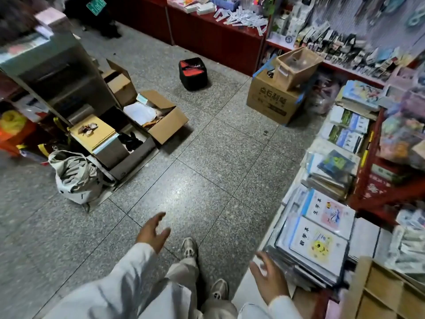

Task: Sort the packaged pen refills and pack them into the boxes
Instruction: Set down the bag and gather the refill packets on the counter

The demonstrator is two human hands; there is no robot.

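Both hands hold nothing, the left hand (153,233) with fingers spread over the gray floor (207,180) and the right hand (268,276) loose beside a pile of notebooks (322,240) marked 生字本, while small white packets (243,17) lie far behind the notebooks on a red counter (218,40).

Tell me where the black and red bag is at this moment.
In the head view the black and red bag stands alone on the floor, upper middle, before the red counter, left of the printed cardboard box.
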